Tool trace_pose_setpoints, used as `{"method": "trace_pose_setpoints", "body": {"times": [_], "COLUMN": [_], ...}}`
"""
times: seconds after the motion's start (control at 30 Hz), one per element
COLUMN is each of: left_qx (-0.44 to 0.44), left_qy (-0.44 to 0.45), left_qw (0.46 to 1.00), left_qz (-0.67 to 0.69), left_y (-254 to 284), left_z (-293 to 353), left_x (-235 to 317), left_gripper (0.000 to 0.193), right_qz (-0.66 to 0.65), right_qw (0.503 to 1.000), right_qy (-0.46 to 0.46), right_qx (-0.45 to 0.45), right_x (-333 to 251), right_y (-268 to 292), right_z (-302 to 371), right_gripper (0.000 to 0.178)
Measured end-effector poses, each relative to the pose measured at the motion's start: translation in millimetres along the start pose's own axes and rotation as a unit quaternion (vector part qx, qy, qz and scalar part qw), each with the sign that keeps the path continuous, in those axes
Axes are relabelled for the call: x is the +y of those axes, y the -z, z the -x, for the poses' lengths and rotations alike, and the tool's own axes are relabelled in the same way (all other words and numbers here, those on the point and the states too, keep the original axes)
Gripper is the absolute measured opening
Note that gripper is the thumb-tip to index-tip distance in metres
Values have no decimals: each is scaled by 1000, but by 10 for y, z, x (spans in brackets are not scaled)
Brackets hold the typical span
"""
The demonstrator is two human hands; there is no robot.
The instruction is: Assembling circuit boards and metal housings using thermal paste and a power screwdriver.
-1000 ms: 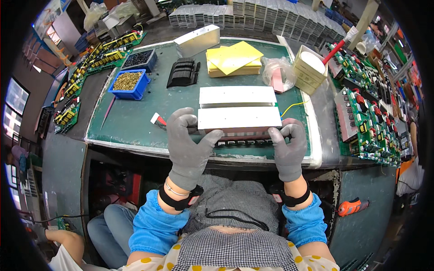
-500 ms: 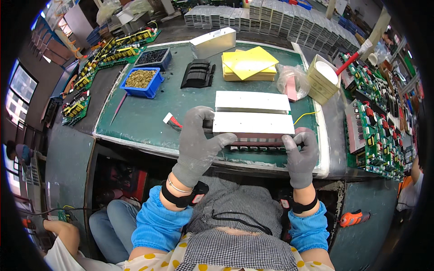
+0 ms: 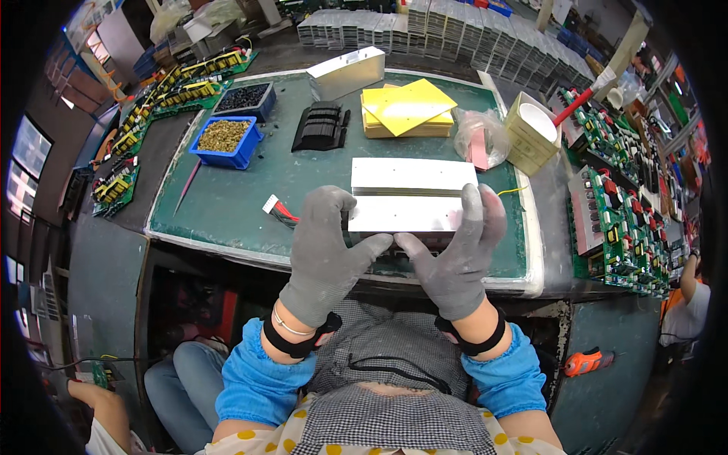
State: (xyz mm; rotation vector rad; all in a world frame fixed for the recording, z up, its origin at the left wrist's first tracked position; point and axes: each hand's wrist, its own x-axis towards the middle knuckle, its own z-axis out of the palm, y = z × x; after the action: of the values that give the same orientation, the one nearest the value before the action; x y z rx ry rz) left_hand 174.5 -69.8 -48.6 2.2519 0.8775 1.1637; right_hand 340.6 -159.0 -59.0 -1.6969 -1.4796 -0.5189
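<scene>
The counter (image 3: 227, 205) is covered by a green mat on which everything is laid out, and racks of green circuit boards (image 3: 618, 205) are ranged along its right side. At the near edge of the mat a long silver metal case (image 3: 406, 214) is held between both gloved hands, with a second matching metal slab (image 3: 413, 176) lying just beyond it and touching its far edge. The left hand (image 3: 327, 254) is closed on the case's left end, thumb on the near face and fingers over the top; the right hand (image 3: 459, 258) is clamped on the right end in the same way, so both grips are shut on the case. Behind are seen a stack of yellow sheets (image 3: 408, 112), a blue bin (image 3: 225, 141) of small brass-coloured parts, a black ribbed part (image 3: 320, 127) and, just left of the case, a small white plug with red wires (image 3: 277, 210). For the handling to be done well, the case is best kept level and squarely supported at both ends, with even pressure from each thumb, so that it does not twist. Care is judged necessary that the wires are not trapped under the left end and that the neighbouring slab is not pushed away.
</scene>
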Motion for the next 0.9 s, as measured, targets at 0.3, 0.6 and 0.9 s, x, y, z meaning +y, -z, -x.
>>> {"method": "trace_pose_setpoints", "body": {"times": [0.3, 0.6, 0.9], "left_qx": [-12, -73, -30], "left_qy": [1, -25, -133], "left_qw": [1000, 996, 986], "left_qz": [-3, 50, -93], "left_y": [79, 250, 93], "left_z": [-33, -33, 82], "left_x": [-22, -122, -186], "left_gripper": [52, 48, 93], "right_qz": [33, -13, -8], "right_qw": [995, 999, 978], "right_qy": [-76, -23, 19], "right_qx": [52, -33, -210], "right_x": [466, 614, 640], "right_y": [234, 821, 714], "right_z": [172, -301, -1005], "right_gripper": [99, 52, 22]}}
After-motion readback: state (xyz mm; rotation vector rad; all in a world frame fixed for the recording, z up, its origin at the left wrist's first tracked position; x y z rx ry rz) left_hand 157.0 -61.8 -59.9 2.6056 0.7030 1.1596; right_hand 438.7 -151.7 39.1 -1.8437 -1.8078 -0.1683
